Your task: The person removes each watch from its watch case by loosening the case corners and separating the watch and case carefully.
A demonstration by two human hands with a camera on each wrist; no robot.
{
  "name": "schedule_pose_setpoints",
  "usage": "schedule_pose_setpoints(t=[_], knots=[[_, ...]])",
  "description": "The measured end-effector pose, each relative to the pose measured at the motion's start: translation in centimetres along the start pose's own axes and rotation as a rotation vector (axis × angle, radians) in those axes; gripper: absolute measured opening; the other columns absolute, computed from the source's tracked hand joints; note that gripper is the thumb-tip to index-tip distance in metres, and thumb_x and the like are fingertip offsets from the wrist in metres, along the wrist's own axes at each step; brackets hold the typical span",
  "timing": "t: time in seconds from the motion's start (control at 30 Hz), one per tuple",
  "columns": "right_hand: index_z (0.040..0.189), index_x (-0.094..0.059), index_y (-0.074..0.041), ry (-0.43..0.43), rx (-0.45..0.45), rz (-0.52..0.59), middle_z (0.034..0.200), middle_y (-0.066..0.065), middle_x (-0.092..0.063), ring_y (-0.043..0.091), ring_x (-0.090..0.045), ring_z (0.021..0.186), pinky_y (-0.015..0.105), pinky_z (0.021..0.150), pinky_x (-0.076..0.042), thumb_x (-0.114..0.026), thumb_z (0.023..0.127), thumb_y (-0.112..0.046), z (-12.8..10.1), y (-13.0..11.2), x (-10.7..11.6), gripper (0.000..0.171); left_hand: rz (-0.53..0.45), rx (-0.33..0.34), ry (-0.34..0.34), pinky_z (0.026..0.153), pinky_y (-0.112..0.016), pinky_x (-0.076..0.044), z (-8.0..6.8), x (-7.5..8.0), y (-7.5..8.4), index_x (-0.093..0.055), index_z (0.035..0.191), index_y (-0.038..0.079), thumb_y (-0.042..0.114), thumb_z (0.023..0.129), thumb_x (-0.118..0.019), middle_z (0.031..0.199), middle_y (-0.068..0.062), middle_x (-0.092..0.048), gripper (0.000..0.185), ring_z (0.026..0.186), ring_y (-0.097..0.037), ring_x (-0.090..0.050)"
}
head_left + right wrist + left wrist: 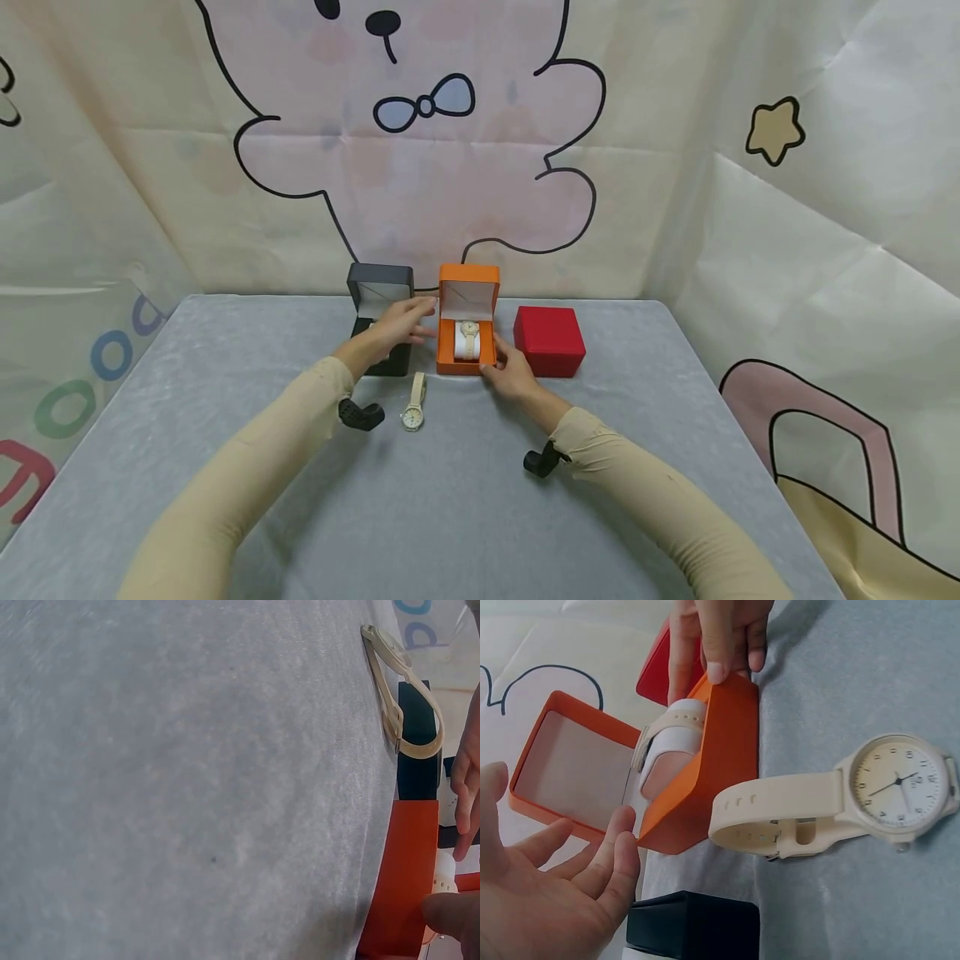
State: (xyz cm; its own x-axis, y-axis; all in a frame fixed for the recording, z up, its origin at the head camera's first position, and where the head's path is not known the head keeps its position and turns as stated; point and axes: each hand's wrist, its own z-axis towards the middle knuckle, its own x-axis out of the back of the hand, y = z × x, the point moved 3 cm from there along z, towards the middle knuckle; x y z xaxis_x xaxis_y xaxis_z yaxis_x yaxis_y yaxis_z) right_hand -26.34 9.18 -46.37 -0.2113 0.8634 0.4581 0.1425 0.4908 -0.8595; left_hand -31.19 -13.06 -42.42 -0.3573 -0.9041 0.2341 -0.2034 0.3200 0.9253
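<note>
L hand [397, 327] open, R hand [508, 372] fingers pinching

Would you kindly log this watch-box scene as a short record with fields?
Surface: grey table
Orange box: open, a watch on its white cushion inside
Black box: open, left of the orange one
Red box: closed, on the right
Loose watch: flat on the table, before the boxes
Left hand: open, beside the orange lid
Right hand: grips the orange box's front corner

Head view high, wrist views close, sharing orange box [467, 333]
</note>
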Motion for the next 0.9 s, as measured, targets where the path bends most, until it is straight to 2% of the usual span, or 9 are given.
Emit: schedule_pose_setpoints(t=[0.27,0.43,0.7,0.9], knots=[[0.162,-0.024,-0.013,0.006,0.012,-0.004,0.155,0.014,-0.046,0.022,-0.048,0.115,0.03,0.093,-0.044,-0.062,0.099,-0.009,0.0,0.0,0.0,0.073,0.072,-0.038,-0.009,0.108,-0.047,-0.048,-0.7,-0.4,-0.2,-0.033,0.159,0.015,0.046,0.108,-0.041,0.163,-0.012,-0.037,0.06,0.13,-0.034,-0.06],[0.162,-0.024,-0.014,0.002,0.003,0.003,0.157,0.014,-0.044,0.021,-0.048,0.117,0.031,0.096,-0.045,-0.062,0.099,-0.01,0.0,-0.1,0.1,0.073,0.105,-0.078,-0.011,0.106,-0.049,-0.048,-0.9,-1.1,-0.3,-0.038,0.157,0.015,0.04,0.108,-0.044,0.158,-0.013,-0.044,0.055,0.131,-0.035,-0.057],[0.161,-0.026,-0.013,0.005,0.021,-0.003,0.153,0.015,-0.048,0.021,-0.048,0.111,0.029,0.091,-0.043,-0.062,0.1,-0.009,0.0,-0.1,0.1,0.071,0.131,-0.17,-0.031,0.11,-0.055,-0.045,-0.7,-2.1,-0.6,-0.037,0.157,0.013,0.038,0.107,-0.049,0.159,-0.014,-0.043,0.057,0.142,-0.036,-0.047],[0.161,-0.027,-0.015,0.008,0.01,-0.005,0.153,0.014,-0.049,0.022,-0.048,0.113,0.03,0.093,-0.043,-0.063,0.099,-0.009,0.2,0.2,0.1,0.072,0.159,-0.218,-0.031,0.109,-0.054,-0.045,-0.3,-2.7,-0.8,-0.04,0.156,0.013,0.033,0.106,-0.052,0.157,-0.013,-0.045,0.055,0.142,-0.036,-0.045]])
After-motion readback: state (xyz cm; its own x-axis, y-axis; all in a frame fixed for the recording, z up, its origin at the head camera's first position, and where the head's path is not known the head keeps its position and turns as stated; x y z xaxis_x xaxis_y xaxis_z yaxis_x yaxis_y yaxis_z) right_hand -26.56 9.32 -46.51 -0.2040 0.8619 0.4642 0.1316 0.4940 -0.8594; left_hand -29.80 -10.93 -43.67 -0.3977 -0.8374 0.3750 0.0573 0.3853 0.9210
